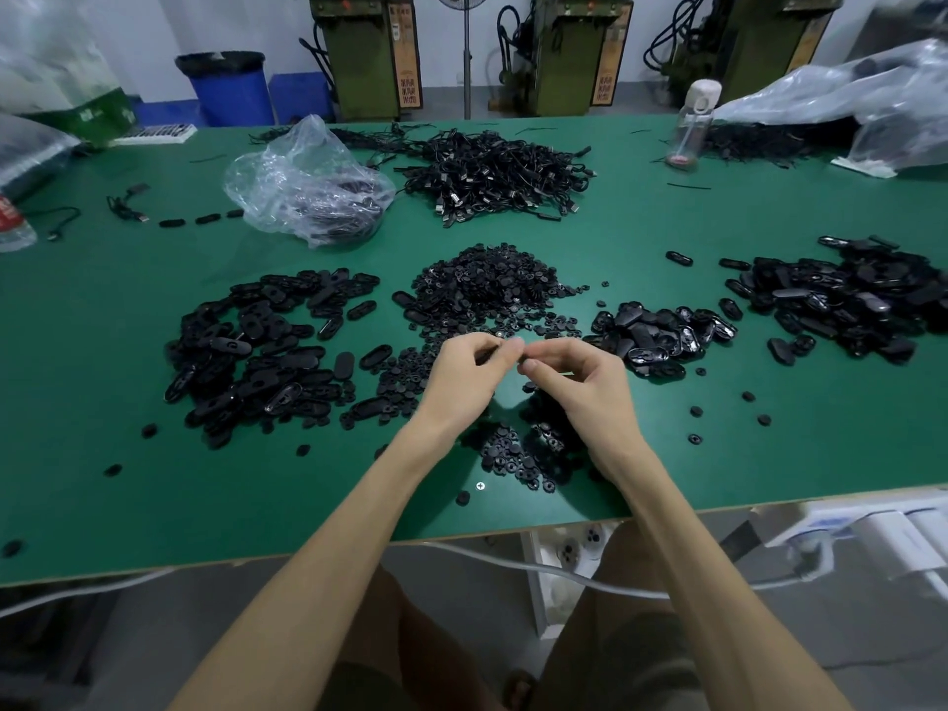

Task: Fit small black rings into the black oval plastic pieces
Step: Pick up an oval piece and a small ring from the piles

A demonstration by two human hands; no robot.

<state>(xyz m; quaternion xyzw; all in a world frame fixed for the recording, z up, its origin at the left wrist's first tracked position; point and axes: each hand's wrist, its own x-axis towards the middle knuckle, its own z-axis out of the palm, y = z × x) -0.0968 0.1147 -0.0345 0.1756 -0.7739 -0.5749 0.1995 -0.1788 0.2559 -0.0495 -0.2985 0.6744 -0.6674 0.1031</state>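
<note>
My left hand (464, 369) and my right hand (574, 374) meet fingertip to fingertip above the green table (154, 484). The left fingers pinch a black oval piece (485, 355), mostly hidden by the fingers. The right thumb and forefinger pinch something small and black (524, 359) against it, too small to tell exactly. A heap of small black rings (487, 287) lies just beyond the hands. More rings (518, 454) are scattered under my wrists. A pile of black oval pieces (256, 351) sits to the left.
Two more piles of black oval parts lie at the right (662, 336) and far right (846, 300). A heap of black cables (492, 171), a clear plastic bag (308, 187) and a bottle (690, 125) stand farther back. The table's front edge (461, 538) runs below my forearms.
</note>
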